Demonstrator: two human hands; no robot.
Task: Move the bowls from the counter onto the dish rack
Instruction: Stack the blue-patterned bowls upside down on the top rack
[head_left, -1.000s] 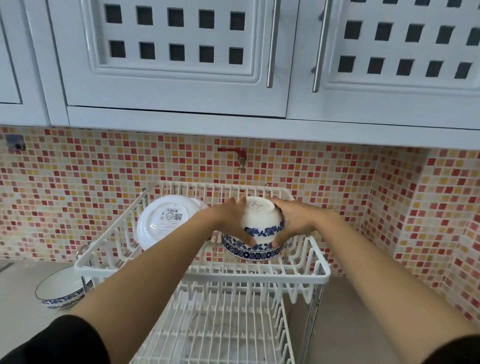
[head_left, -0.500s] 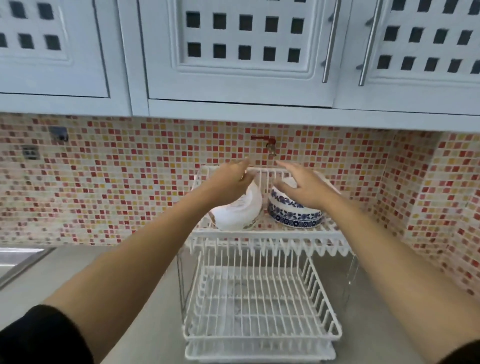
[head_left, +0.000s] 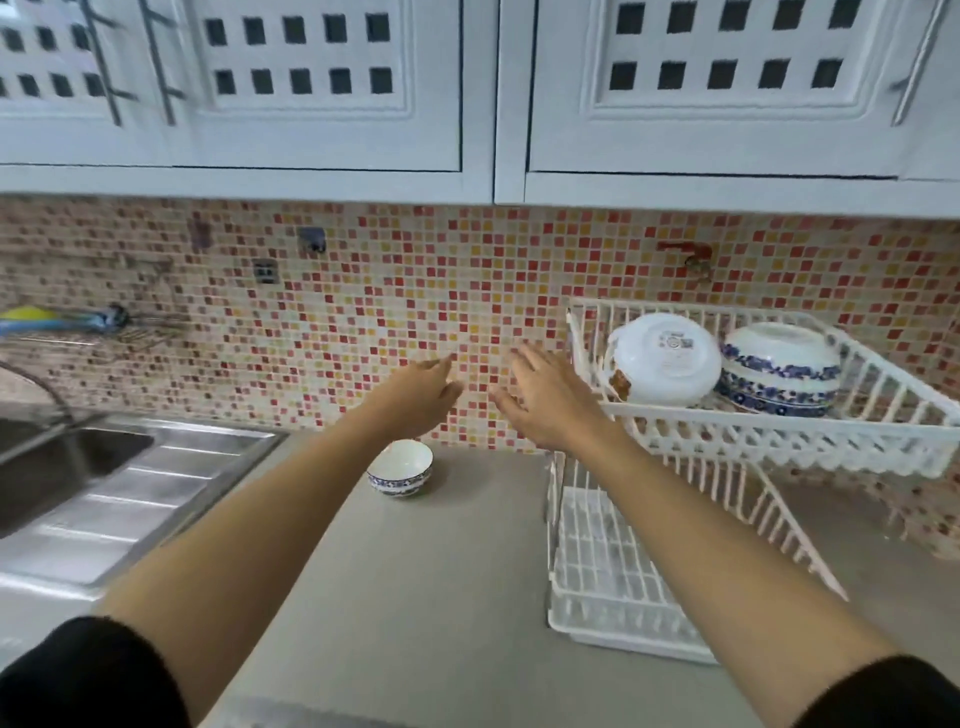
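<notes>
A small white bowl with a blue patterned band (head_left: 400, 468) stands upright on the grey counter near the tiled wall. My left hand (head_left: 422, 392) and my right hand (head_left: 545, 395) hover above it, both empty with fingers spread. On the top tier of the white dish rack (head_left: 779, 434) at the right, a plain white bowl (head_left: 662, 366) lies upside down beside an upside-down blue-patterned bowl (head_left: 779, 370). My right hand is just left of the rack's top tier.
A steel sink with drainboard (head_left: 104, 483) lies at the left. The rack's lower tier (head_left: 613, 571) stands on the counter at the right. White wall cabinets (head_left: 467, 93) hang overhead. A red tap (head_left: 685, 254) sticks out of the tiled wall above the rack.
Both hands let go of the blue-patterned bowl on the rack's top tier and moved left, away from the rack, to above the small bowl on the counter. The view swung left.
</notes>
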